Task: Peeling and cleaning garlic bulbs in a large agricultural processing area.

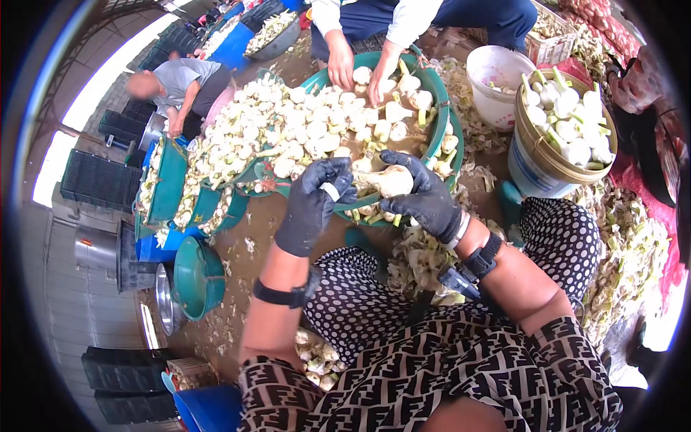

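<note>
In dark gloves, my right hand (424, 194) grips a garlic bulb (395, 181) by its root end, its stem pointing left. My left hand (318, 194) is closed at the stem's tip, with a small white object (330, 191) between or on its fingers; whether that is a blade or tape cannot be told. Both hands are over the near rim of a green tub (440, 108) with garlic bulbs in water. A large heap of garlic (291, 124) spreads to the left of the tub. At the right, a bucket (540, 167) is filled with trimmed, cleaner garlic bulbs.
Another person's bare hands (341, 62) reach into the tub's far side. A white bucket (499, 86) stands beyond the full one. Garlic peelings (631, 243) litter the ground. Green tubs (167, 183) of garlic, a green basin (197, 278) and a bending person (183, 86) are at left.
</note>
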{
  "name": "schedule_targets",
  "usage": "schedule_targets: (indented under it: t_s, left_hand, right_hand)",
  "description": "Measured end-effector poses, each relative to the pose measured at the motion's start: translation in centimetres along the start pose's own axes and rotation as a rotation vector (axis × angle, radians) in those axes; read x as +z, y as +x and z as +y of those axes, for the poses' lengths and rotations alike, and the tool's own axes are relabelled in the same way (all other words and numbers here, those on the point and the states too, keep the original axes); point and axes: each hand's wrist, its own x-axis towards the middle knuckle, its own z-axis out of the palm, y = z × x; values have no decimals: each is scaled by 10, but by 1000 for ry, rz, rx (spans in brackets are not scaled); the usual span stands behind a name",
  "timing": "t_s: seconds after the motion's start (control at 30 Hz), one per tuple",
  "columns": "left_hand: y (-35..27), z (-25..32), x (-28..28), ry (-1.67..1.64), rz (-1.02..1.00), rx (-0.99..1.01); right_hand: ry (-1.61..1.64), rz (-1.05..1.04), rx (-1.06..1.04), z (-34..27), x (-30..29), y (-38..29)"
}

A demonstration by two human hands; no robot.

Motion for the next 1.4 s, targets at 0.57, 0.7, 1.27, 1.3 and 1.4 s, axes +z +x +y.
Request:
schedule_targets:
  t_s: [0.57, 0.7, 1.27, 1.3, 1.4]
  left_hand:
    - [-20, -70, 85, -434, 6, -103]
    - [-18, -80, 80, -396, -32, -138]
    - [-24, -99, 83, 355, 21, 327]
    - [-25, -88, 85, 537, -26, 457]
    - [-25, -114, 72, 295, -13, 261]
  right_hand:
    - [132, 209, 95, 15, -26, -61]
    - [210, 202, 188, 19, -34, -64]
    - [590, -28, 835, -6, -33, -63]
    - [494, -55, 832, -7, -29, -67]
    - [640, -13, 759, 0, -34, -68]
